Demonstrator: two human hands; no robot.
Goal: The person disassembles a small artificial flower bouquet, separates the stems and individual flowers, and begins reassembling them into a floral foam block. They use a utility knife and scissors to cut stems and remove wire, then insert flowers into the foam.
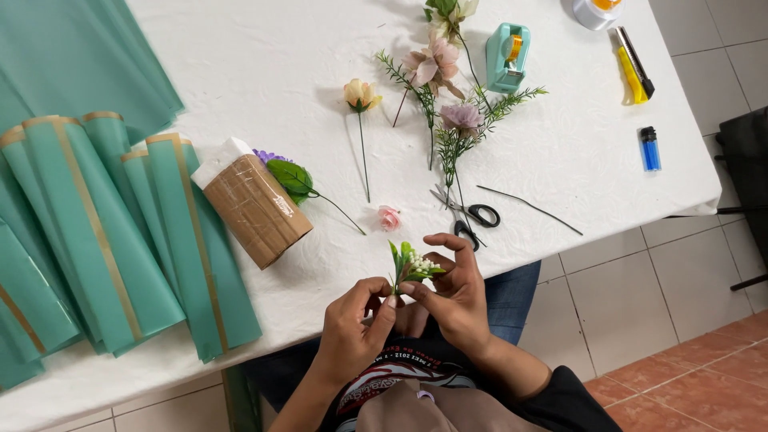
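The lower stem of the sprig [411, 265] is hidden between my fingers, so I cannot tell how long it is. My left hand [352, 324] pinches it from below with thumb and forefinger pressed together, and my right hand [454, 292] pinches it just beside, fingertips closed on the stalk. The sprig stands nearly upright, leaves and small white buds pointing away from me toward the scissors [468, 214], its long axis running from my lap to the table [240, 64]. It hangs just off the table's near edge, over my knees. Beyond that edge, past the scissors, lie loose flowers; left of the scissors sit a pink bud [389, 217] and a brown roll [254, 208]. Open cloth lies between scissors and edge.
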